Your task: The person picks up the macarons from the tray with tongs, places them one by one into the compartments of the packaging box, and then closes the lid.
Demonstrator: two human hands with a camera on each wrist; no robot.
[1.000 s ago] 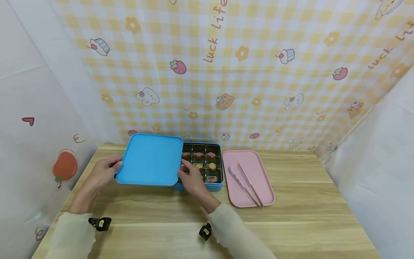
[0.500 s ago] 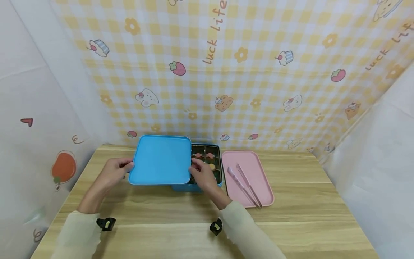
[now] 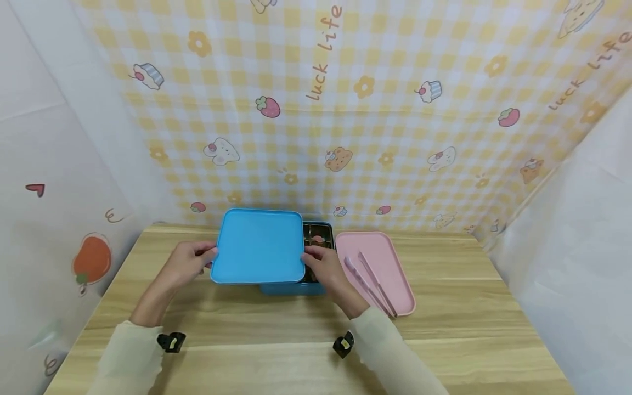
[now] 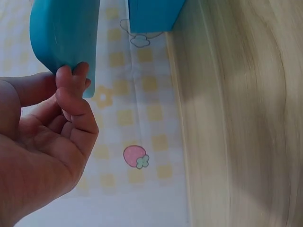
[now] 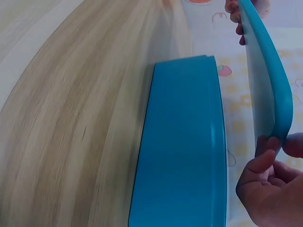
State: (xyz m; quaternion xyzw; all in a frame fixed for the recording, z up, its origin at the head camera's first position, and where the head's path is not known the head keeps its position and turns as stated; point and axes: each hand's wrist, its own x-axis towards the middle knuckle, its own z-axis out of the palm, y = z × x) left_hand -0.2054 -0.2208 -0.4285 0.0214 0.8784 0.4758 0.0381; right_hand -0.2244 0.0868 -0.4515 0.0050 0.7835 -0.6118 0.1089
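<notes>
A square blue lid [image 3: 260, 247] is held level between both hands, raised over a blue box [image 3: 291, 288]. My left hand [image 3: 188, 262] pinches the lid's left edge between thumb and fingers. On the opposite edge, my right hand [image 3: 326, 266] pinches it the same way. The lid covers most of the box in the head view; only the box's right strip shows, with dark divided compartments and a reddish wrapped piece [image 3: 317, 239] in one. In the right wrist view a gap separates the lid [image 5: 279, 85] from the box [image 5: 182, 142].
Right of the box lies a pink tray [image 3: 402, 293] with pink-handled tongs [image 3: 367, 285] on it. The wooden table [image 3: 257, 351] ends at a yellow checked cloth [image 3: 296, 137] behind, with white sheets at both sides.
Both hands have carried the lid to the right, so it now overlaps most of the box and hides compartments seen earlier. The tray and tongs stay put.
</notes>
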